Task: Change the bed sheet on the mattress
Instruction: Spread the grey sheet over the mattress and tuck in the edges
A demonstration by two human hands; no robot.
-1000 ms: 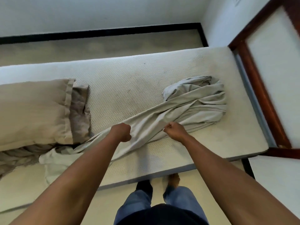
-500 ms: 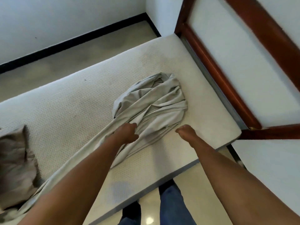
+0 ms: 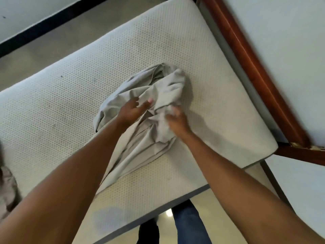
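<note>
Both hands are buried in a bunched grey sheet point(image 3: 149, 110) that lies in a heap on the bare mattress point(image 3: 70, 95), near the end that meets the wooden frame point(image 3: 249, 55). From the heap a long twisted tail of the same cloth runs back toward the person and passes under the left forearm.

Judging by the uncovered mattress, the step in hand looks like sorting out the sheet (whether it is the old one being gathered up or a fresh one about to be spread, the view does not settle). If it is to go on, the next move calls for finding an edge or corner inside the bundle and shaking the folds loose before pulling it toward the mattress corners; if it is to come off, it needs gathering into one armful, tail included.

The left hand point(image 3: 131, 110) lies palm down on top of the heap, fingers loosely spread and pressing the cloth, thumb out, not clearly pinching anything. The right hand point(image 3: 175, 120) is blurred; its fingers curl into a fold at the near side of the bundle and seem to be closed on it. Both arms reach forward and nearly straight, converging on the heap.
</note>
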